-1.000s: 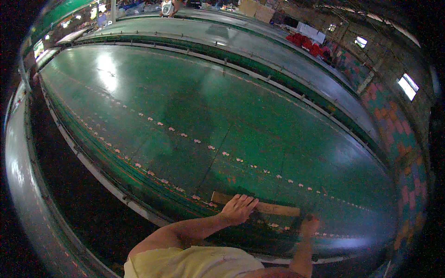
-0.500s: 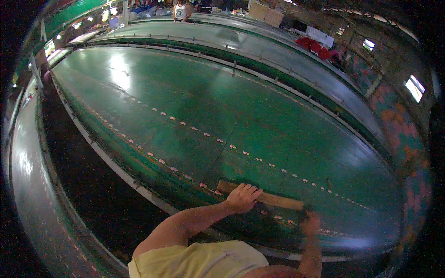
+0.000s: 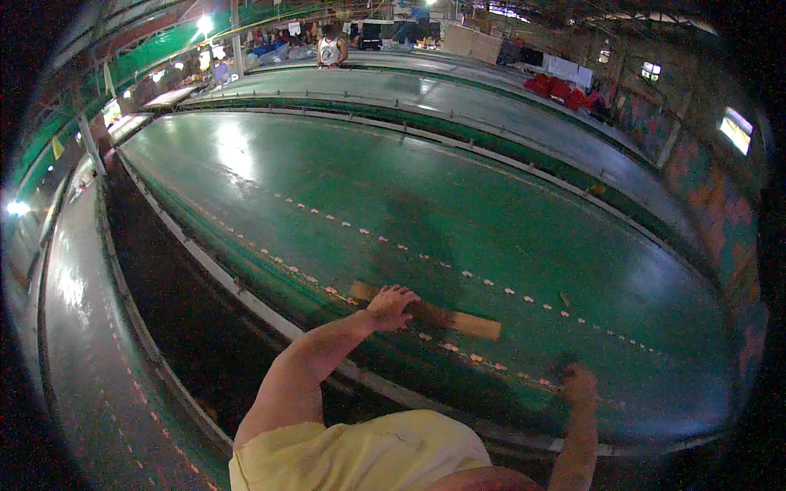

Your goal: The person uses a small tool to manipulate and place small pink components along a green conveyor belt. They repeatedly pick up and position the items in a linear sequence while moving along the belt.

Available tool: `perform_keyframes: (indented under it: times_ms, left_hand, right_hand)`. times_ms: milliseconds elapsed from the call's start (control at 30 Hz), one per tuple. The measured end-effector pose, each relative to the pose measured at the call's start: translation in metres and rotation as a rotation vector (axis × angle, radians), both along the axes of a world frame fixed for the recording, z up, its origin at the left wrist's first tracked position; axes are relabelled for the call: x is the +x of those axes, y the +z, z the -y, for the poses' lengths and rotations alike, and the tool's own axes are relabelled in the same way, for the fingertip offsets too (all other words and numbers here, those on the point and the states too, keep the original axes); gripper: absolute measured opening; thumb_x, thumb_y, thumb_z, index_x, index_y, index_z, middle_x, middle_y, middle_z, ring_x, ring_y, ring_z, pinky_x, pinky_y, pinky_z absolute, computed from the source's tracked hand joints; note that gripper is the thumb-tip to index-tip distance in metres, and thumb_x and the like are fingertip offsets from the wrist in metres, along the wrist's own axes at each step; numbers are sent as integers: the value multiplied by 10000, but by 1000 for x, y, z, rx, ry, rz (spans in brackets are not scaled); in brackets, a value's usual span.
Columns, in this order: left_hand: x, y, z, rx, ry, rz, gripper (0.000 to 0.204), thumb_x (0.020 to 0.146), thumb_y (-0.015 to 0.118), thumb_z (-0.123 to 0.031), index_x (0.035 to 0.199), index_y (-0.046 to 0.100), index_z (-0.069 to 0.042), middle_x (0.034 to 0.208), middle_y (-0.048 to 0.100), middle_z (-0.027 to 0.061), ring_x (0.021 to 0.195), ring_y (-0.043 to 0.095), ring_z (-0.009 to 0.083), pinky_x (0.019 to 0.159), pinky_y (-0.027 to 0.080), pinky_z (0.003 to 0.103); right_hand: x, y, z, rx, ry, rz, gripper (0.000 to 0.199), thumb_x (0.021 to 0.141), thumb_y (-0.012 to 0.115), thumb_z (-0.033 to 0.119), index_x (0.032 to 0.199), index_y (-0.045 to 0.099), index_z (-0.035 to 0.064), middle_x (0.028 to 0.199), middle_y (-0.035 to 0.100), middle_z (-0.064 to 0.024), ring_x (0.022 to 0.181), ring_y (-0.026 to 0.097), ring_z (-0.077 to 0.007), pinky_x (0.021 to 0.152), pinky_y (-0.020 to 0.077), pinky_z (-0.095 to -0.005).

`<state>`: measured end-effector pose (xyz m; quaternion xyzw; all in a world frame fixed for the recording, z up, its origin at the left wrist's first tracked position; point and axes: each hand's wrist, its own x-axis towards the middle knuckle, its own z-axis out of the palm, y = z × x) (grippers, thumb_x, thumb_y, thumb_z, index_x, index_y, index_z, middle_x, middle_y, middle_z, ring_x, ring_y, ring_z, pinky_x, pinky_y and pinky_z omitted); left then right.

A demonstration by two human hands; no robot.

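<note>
The wooden board lay flat on the green table, close to the table's near long edge. The left hand was on top of the board, left of its middle, with fingers laid over the wood — whether they gripped it or only pressed, I could not tell. The right hand was at the table's near side, right of the board and apart from it; its fingers looked curled, but it was too dark there to tell whether they closed on anything. Two rows of small pale patches ran lengthwise on the table, one by its near edge, the other nearer its middle. Off the table's left side, across a dark gap, stood a grey table. Beyond the table's far edge ran another long table — and well past that edge were a co-worker in a white top and, farther right, a red heap.
</note>
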<state>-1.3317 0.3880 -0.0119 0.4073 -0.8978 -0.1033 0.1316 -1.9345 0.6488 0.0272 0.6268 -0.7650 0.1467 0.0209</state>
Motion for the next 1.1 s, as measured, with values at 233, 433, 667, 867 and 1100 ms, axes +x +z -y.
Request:
perform_keyframes:
  times_ms: [233, 433, 667, 867, 1100]
  left_hand:
    - [-54, 38, -20, 8, 214, 146, 484, 846, 865, -362, 1230, 651, -161, 1195, 765, 89, 1218, 702, 347, 1066, 474, 550]
    - [-52, 40, -10, 199, 285, 119, 466, 817, 883, -322, 1173, 638, -148, 1106, 785, 104, 1157, 733, 366, 1043, 483, 566]
    - [-55, 37, -4, 208, 352, 143, 527, 746, 944, -346, 1159, 663, -176, 1105, 789, 103, 1126, 747, 359, 1024, 482, 548]
    - [-45, 38, 6, 319, 349, 140, 536, 697, 964, -331, 1130, 687, -178, 1047, 797, 69, 1071, 764, 308, 1013, 475, 523]
    - [-41, 18, 0, 110, 292, -27, 497, 674, 946, -382, 1075, 718, -197, 982, 788, 76, 975, 771, 349, 884, 560, 527]
  right_hand:
    - [-76, -50, -57, -299, -12, -107, 347, 876, 783, 82, 1217, 769, 149, 1288, 729, -163, 1226, 682, -412, 1004, 576, -531]
    - [-47, -56, -53, -423, -86, -31, 269, 917, 765, 130, 1185, 747, 142, 1219, 717, -150, 1122, 672, -434, 980, 571, -552]
    - [-50, -69, -48, -395, -141, -59, 246, 938, 748, 151, 1184, 755, 142, 1171, 696, -182, 1156, 649, -431, 999, 557, -550]
    - [-41, -52, -44, -383, -136, -23, 282, 938, 741, 117, 1219, 763, 124, 1171, 711, -169, 1178, 649, -423, 1044, 538, -565]
    - [-34, -45, -47, -375, -150, -41, 263, 936, 739, 60, 1194, 777, 95, 1225, 746, -166, 1179, 675, -414, 1022, 548, -543]
